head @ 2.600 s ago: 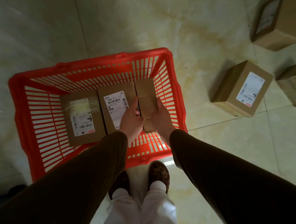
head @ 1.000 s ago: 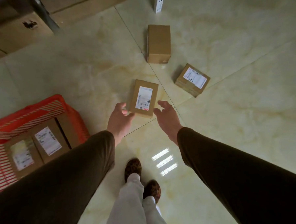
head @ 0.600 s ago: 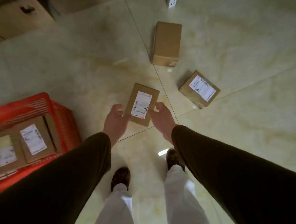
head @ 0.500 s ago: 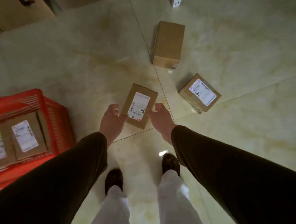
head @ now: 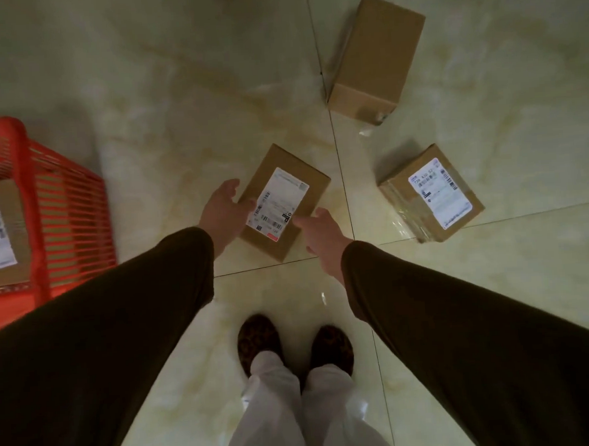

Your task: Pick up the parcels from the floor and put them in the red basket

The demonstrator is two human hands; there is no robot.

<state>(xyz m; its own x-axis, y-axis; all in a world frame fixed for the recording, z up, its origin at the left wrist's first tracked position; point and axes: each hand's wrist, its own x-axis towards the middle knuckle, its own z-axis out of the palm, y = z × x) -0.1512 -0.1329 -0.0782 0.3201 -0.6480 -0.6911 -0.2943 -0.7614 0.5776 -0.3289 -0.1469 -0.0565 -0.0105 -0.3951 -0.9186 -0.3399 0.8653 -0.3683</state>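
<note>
A small brown parcel (head: 285,175) with a white label lies on the tiled floor in the middle of the view. My left hand (head: 222,211) is open at its left side, fingers spread. My right hand (head: 321,236) is open at its near right corner, over the parcel's edge. Whether either hand touches the box I cannot tell. A second labelled parcel (head: 429,193) lies to the right, and a plain one (head: 376,53) farther back. The red basket (head: 64,214) stands at the left edge with a labelled parcel (head: 0,234) inside.
My two feet in dark patterned slippers (head: 294,345) stand just behind the middle parcel. Glossy pale floor tiles spread around the boxes. The basket's slatted wall is about an arm's width left of my left hand.
I left the basket after setting a parcel in it and turned right. Both hands have come down around the middle parcel. My feet have drawn together and the basket has slid toward the left edge.
</note>
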